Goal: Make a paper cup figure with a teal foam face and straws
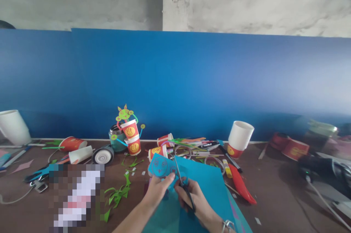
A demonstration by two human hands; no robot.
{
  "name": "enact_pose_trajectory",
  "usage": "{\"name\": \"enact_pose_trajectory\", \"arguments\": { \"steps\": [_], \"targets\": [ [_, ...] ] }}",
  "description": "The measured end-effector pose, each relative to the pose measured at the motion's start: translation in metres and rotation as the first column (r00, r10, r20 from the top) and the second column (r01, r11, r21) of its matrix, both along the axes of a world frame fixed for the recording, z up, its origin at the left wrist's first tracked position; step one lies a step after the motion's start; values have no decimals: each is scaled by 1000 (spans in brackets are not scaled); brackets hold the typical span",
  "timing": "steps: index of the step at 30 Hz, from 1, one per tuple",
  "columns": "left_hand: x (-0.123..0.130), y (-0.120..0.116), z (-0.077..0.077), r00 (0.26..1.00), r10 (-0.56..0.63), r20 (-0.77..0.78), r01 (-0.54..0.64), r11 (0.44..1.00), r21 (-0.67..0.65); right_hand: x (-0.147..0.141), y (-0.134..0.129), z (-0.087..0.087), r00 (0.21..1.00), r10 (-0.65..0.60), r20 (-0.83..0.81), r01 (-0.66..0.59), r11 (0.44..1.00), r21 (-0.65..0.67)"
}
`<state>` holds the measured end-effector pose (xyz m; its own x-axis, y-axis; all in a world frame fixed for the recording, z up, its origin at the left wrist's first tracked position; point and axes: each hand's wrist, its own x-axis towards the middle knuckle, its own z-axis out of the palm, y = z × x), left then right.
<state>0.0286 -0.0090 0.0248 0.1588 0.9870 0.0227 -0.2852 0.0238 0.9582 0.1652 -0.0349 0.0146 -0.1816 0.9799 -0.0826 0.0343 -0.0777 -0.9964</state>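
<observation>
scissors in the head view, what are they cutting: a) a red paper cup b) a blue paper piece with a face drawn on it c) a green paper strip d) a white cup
b: the scissors in the right hand have their blades against the blue paper cutout with a drawn face, which the left hand pinches at its lower edge.

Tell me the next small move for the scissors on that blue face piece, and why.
Probably close the scissors in a short snip along the outline. The right hand holds them with the blades at the edge of the blue paper face, which the left hand pinches from below; the drawn face looks only partly cut free of the blue sheet.
</observation>
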Motion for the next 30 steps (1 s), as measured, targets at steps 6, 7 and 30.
{"name": "enact_pose_trajectory", "arguments": {
  "steps": [6,7,30],
  "targets": [
    [-5,8,-6,999,36,-35,-35,999,16,0,1,2,999,4,33,-3,1000,-11],
    [-5,7,-4,999,44,-30,-44,999,14,-1,1,3,999,2,35,-2,1000,-16],
    [-6,11,-9,986,-9,-167,33,989,147,-1,-1,7,998,-52,31,53,998,-32]
  ]
}}
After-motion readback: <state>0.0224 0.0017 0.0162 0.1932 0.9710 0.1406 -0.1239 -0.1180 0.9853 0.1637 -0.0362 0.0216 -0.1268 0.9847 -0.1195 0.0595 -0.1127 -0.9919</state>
